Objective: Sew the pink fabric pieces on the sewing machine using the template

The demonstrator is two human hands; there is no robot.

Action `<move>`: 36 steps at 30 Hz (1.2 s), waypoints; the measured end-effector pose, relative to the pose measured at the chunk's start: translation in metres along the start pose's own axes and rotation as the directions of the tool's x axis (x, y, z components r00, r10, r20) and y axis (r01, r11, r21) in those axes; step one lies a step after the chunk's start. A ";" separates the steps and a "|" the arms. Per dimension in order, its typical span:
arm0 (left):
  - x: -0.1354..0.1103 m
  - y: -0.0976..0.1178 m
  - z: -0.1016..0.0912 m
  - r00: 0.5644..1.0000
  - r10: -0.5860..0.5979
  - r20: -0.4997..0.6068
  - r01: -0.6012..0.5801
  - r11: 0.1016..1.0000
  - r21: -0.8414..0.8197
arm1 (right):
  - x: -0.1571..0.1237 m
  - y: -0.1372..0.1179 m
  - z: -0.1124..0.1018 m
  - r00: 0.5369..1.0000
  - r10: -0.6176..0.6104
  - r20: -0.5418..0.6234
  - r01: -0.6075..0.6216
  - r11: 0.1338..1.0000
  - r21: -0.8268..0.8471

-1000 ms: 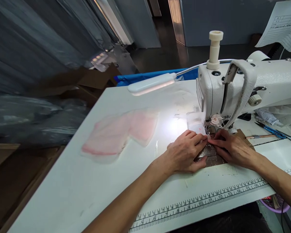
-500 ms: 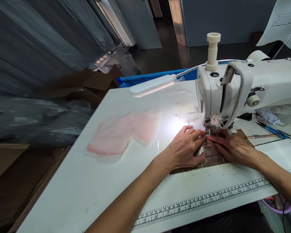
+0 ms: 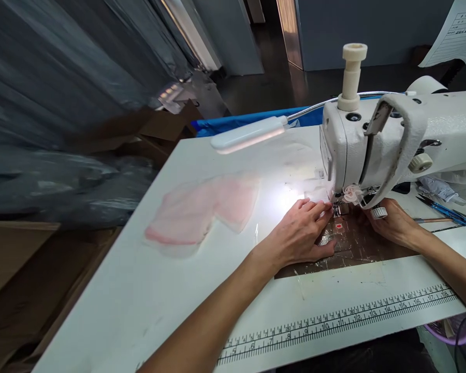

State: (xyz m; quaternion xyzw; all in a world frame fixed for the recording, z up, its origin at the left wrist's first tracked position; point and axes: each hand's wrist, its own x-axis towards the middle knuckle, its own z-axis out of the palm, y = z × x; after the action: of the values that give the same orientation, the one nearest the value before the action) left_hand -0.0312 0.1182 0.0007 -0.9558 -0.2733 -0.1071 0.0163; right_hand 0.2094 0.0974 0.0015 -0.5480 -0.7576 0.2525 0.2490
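Upper left of frame: grey plastic sheeting [image 3: 62,77] hangs in long folds, blurred. Below it, brown cardboard boxes [image 3: 159,129], flaps open; more cardboard [image 3: 15,259] at lower left.

Top centre: dark glossy floor [image 3: 264,88], a wood-toned door frame [image 3: 289,31], then a grey-blue wall [image 3: 373,26] to its right. Printed paper sheet [image 3: 458,36] hangs in the upper right corner.

White table [image 3: 140,290] fills the middle, with a ruler strip [image 3: 334,324] printed along its near edge. A blue sheet [image 3: 256,119] lies at the far edge. White gooseneck lamp [image 3: 248,133] is lit, throwing a bright patch on the tabletop at centre.
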 end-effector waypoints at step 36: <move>0.055 -0.096 -0.013 0.836 -0.527 -0.156 0.457 0.824 -0.334 | -0.031 -0.033 -0.002 0.806 -0.574 -0.143 0.589 0.800 0.115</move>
State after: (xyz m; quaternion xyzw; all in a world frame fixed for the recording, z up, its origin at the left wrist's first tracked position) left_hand -0.0393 0.2273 0.0221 -0.8238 -0.4898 -0.2609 -0.1157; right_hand 0.1958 0.0591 0.0218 -0.2801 -0.8538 0.1932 0.3941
